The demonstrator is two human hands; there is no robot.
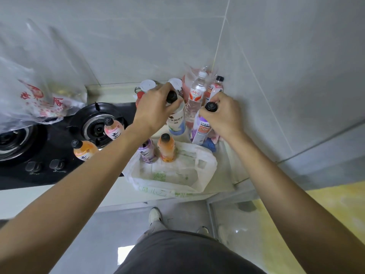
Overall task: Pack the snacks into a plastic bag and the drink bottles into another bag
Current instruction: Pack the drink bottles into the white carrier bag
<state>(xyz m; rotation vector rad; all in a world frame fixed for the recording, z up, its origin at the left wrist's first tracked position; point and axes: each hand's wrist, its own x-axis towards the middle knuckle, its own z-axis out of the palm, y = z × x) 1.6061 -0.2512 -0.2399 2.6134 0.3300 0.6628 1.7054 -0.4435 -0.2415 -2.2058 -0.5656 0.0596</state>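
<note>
Nearest the viewer, the person's dark trousers and a pale shoe (154,214) stand on the grey floor in front of the desk (126,189). On the desk's near edge lies a white plastic bag (205,165) with faint green print, its mouth spread open; two bottles stand upright at its far-left side, one with a purple label (147,150) and one with an orange label (166,148), both with black caps. To the left, on the black gas stove (49,151), an orange-labelled bottle (84,150) stands near the knobs, and a pink-labelled bottle (113,129) stands on the burner grate.

Farther in, the left hand (153,109) curls its fingers round the black-capped neck of a white-labelled bottle (176,120), gripping it near the top. The right hand (223,115) grips the black-capped top of a bottle with a white and purple label (201,129), which tilts to the left. Between the two hands stands a clear bottle (194,95) with a white cap and a red and white label. Just behind the right hand a pink drink bottle (215,86) with a black cap stands by the tiled wall, beside a clear bag with pinkish contents (186,84). At far left a clear plastic bag with red print (31,95) sits beyond the stove
</note>
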